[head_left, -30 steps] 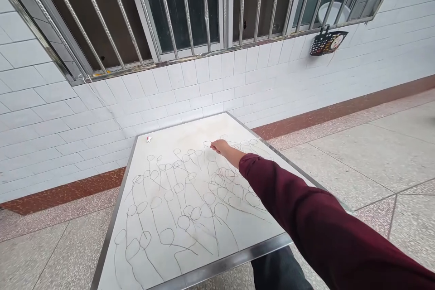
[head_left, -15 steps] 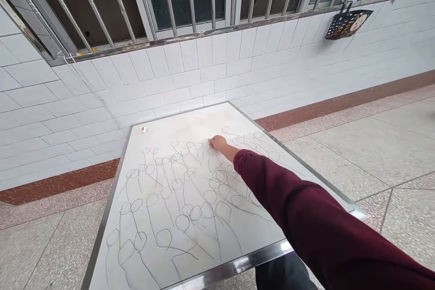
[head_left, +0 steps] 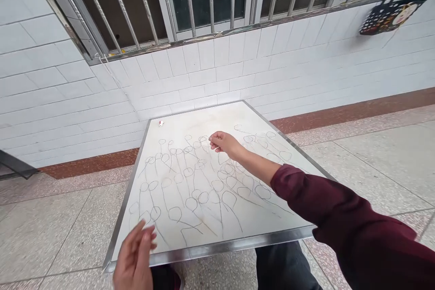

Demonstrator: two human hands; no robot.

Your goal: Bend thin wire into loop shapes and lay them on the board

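My right hand (head_left: 222, 141), in a dark red sleeve, reaches over the far middle of the white table (head_left: 200, 115). Its thumb and fingers are pinched together on a thin looped wire (head_left: 204, 139), whose ring shows just left of the fingertips. Much of that wire is too fine to follow. At the lower left, my left hand (head_left: 136, 253) is above the near edge, fingers loosely bent and apart, holding nothing I can see. Several similar dark wires, each a ring with a long tail, lie scattered and overlapping on the tabletop, such as this looped wire (head_left: 175, 214).
A small red-and-white object (head_left: 161, 123) lies near the table's far left corner. Metal trim (head_left: 234, 241) edges the table. Behind stands a white tiled wall (head_left: 190, 72) with a barred window (head_left: 210, 0). A polka-dot basket (head_left: 390, 16) hangs at right.
My left hand has come into view at the lower left. My right hand has drawn back and lifted from the tabletop, fingers still pinched. The view has shifted left.
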